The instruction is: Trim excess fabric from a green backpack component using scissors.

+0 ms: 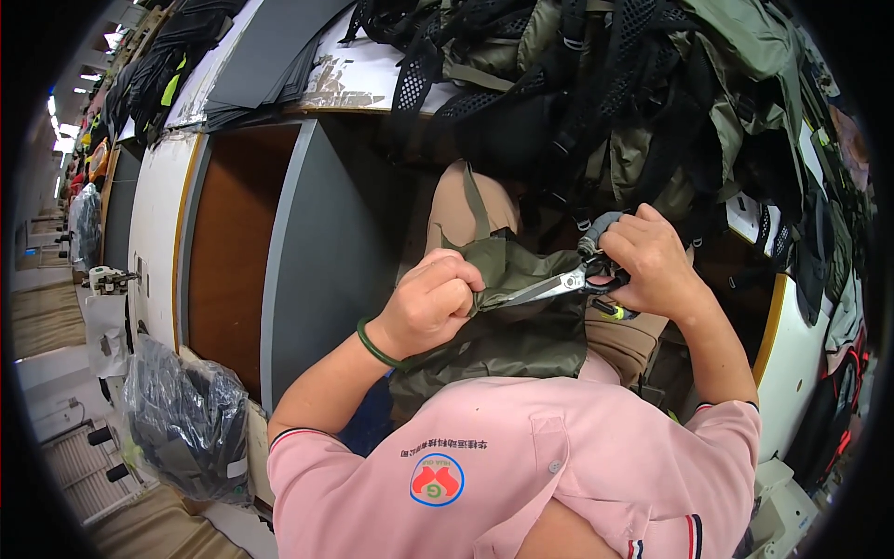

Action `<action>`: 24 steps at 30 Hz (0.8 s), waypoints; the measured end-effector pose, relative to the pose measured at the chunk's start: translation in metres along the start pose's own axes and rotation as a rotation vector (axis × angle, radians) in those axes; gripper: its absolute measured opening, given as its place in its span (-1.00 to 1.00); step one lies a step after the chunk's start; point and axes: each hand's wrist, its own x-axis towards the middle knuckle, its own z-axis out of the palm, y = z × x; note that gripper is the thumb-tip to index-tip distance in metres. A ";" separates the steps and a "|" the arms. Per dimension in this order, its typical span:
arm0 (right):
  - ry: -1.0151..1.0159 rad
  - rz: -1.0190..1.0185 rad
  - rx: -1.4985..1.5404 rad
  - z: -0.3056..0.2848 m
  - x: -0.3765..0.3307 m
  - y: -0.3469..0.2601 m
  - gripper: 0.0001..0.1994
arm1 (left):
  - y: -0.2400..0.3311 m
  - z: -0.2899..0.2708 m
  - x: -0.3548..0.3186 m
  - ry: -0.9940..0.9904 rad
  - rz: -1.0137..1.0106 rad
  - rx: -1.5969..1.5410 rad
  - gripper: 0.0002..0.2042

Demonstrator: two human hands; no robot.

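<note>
Olive-green fabric (521,349) lies across my lap, with a narrow strap (476,203) rising from it over my knee. My left hand (433,300) is closed on an edge of this fabric, fingers bunched; a dark green bangle circles that wrist. In my right hand (650,256) is a pair of scissors (551,287), with grey wrapping on one handle loop. Their blades point left and touch the fabric close to my left fingertips. The tips are partly hidden there. A small yellow-and-black piece (612,310) shows just below the handles.
A heap of black mesh and olive backpacks (652,93) covers the table in front, straps hanging over its edge. Dark grey sheets (265,70) are stacked at the far left. Below stands a cabinet with a grey panel (321,242). A clear plastic bag (186,419) sits at lower left.
</note>
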 end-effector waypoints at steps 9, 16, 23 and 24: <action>0.144 0.106 0.674 0.029 0.028 -0.045 -0.64 | 0.003 0.004 0.010 -0.106 -0.441 -0.318 -0.70; 0.099 0.215 0.732 0.044 0.042 -0.056 -0.75 | 0.001 0.009 0.007 -0.201 -0.773 -0.653 -0.67; 0.319 0.496 1.168 0.032 0.042 -0.040 -0.82 | 0.000 0.009 0.003 -0.237 -0.919 -0.932 -0.68; 0.264 0.502 1.125 0.028 0.039 -0.037 -0.82 | -0.001 0.007 0.002 -0.236 -0.920 -0.933 -0.68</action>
